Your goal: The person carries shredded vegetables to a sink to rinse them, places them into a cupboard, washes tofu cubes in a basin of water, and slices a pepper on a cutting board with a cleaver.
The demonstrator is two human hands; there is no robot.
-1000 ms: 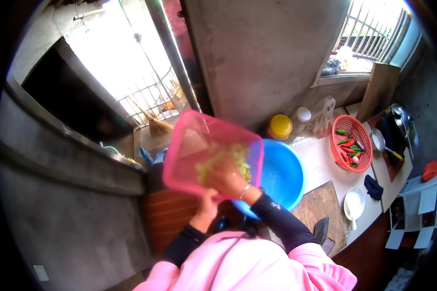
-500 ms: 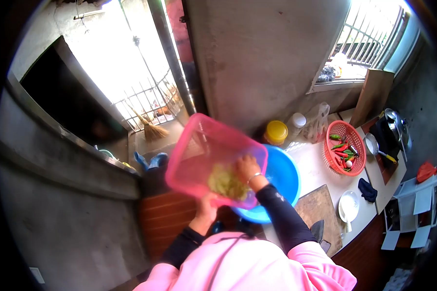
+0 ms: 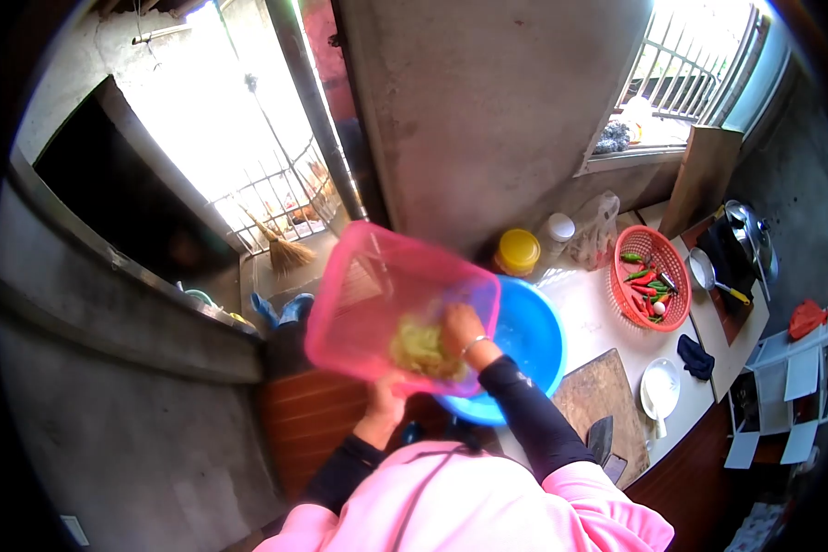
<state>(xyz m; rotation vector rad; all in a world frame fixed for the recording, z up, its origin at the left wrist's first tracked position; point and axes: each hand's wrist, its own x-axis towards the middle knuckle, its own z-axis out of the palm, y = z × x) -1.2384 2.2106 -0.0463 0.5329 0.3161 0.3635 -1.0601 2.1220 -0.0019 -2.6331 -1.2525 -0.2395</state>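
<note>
A pink mesh basket (image 3: 363, 276) is tilted over the left part of a blue basin (image 3: 535, 327). Pale green vegetable pieces (image 3: 423, 348) lie heaped in its lower right part. My left hand (image 3: 386, 397) grips the basket's near rim from below, its fingers partly hidden by the rim. Inside the basket, my right hand (image 3: 463, 331) is at the right edge of the heap, with curled fingers; whether it holds any pieces is too blurred to tell.
Right of the basin are a wooden board (image 3: 603, 405) with a knife (image 3: 600, 439), a white bowl (image 3: 660, 386) and a red basket (image 3: 630, 308) of peppers. A yellow-lidded jar (image 3: 517, 250) stands behind, near the wall.
My right hand has moved from over the middle of the heap to its right side. The vegetable pieces have gathered lower in the basket, and the view has shifted slightly.
</note>
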